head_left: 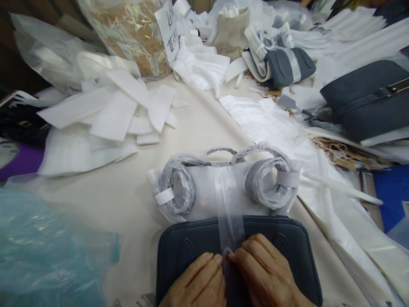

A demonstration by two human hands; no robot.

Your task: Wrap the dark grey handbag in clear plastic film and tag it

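Note:
A dark blue bag [172,243] lies flat at the bottom centre, with a translucent wrapping strip [227,192] running down its middle. Above its top edge are two coiled handles or straps wrapped in white film, the left coil [179,192] and the right coil [268,183]. My left hand [200,281] rests on the bag, fingers pressed together at the strip's left edge. My right hand [266,270] is curled on the other side, its fingertips pinching the strip near the middle.
White foam sheets [118,106] are piled at the upper left, and blue plastic film [47,256] at the lower left. Further back stand a wrapped carton [128,34] and another dark bag [287,66]. A larger dark bag [367,98] lies at the right.

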